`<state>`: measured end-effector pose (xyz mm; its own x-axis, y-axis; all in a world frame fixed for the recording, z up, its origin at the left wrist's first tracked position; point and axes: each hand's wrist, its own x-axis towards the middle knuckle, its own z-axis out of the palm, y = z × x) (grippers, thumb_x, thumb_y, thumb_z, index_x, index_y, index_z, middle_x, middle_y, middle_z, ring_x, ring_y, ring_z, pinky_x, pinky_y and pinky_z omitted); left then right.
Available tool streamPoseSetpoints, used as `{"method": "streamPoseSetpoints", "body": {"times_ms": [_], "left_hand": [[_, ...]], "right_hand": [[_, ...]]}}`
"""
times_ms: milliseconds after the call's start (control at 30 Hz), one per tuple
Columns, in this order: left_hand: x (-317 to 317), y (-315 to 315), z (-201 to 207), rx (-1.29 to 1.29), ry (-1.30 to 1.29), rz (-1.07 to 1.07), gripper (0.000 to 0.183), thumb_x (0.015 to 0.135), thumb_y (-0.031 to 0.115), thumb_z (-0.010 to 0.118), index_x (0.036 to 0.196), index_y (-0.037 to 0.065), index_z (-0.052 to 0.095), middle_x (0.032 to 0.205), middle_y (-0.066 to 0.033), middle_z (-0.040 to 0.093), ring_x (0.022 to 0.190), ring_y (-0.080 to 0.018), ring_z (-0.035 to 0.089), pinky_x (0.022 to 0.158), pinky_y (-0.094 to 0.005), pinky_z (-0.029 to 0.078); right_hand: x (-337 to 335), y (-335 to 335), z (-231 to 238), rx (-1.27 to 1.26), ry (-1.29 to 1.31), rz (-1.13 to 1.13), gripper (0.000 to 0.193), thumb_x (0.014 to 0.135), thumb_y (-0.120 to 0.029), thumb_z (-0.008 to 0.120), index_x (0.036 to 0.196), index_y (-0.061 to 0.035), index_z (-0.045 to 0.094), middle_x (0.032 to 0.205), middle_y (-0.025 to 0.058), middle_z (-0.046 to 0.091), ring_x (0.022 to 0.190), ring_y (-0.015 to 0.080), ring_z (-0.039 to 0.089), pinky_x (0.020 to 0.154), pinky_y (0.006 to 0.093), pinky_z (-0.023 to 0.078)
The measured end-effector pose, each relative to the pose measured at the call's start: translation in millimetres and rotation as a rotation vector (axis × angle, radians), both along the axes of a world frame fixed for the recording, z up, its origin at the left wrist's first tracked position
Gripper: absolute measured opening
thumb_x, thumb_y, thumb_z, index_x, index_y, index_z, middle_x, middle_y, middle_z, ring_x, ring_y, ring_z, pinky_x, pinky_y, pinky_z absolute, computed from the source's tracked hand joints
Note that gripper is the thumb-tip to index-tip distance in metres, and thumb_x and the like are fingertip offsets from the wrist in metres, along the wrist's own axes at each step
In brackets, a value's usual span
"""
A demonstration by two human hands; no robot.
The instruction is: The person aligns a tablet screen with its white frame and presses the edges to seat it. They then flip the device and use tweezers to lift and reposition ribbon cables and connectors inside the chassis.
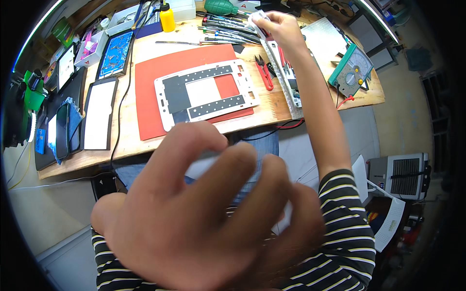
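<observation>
Half-curled, my left hand (208, 213) looks empty; my right hand (282, 30) pinches something whitish (258, 20); near the counter's (273, 107) front edge, the white frame (208, 75) seems unassembled.

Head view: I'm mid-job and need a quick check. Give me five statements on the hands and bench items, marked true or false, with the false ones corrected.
1. The white frame lies on the red mat. True.
2. The red snips lie left of the white frame. False: the red snips lie to its right.
3. The left hand is close to the camera, its fingers curled. True.
4. The right hand rests on the white frame. False: the right hand is beyond it, pinching a whitish item.
5. The yellow bottle stands upright. True.
</observation>
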<state>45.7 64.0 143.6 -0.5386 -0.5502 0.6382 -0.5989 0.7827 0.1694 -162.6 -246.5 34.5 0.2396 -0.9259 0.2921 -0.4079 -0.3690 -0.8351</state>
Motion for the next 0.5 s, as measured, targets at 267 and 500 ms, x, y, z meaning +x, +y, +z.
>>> {"method": "streamPoseSetpoints", "body": {"times_ms": [267,500], "left_hand": [[-26,-1,5,-0.035,0.084,-0.175,0.036,0.078,0.032,0.086,0.104,0.01,0.075,0.097,-0.0067,0.071,0.085,-0.0219,0.068,0.073,-0.0367,0.05],[-8,-14,-24,0.158,0.048,-0.174,0.032,0.081,0.029,0.084,0.104,0.009,0.076,0.097,-0.0058,0.07,0.082,-0.0207,0.067,0.073,-0.034,0.05]], "right_hand": [[24,-76,-11,0.017,0.142,0.18,0.032,0.093,-0.018,0.079,0.121,-0.0032,0.077,0.097,0.0052,0.077,0.086,0.0111,0.068,0.08,0.0283,0.054],[-59,18,5,-0.259,0.164,-0.072,0.053,0.096,-0.027,0.078,0.137,0.004,0.067,0.135,0.0198,0.071,0.129,0.0259,0.065,0.112,0.0357,0.047]]}}
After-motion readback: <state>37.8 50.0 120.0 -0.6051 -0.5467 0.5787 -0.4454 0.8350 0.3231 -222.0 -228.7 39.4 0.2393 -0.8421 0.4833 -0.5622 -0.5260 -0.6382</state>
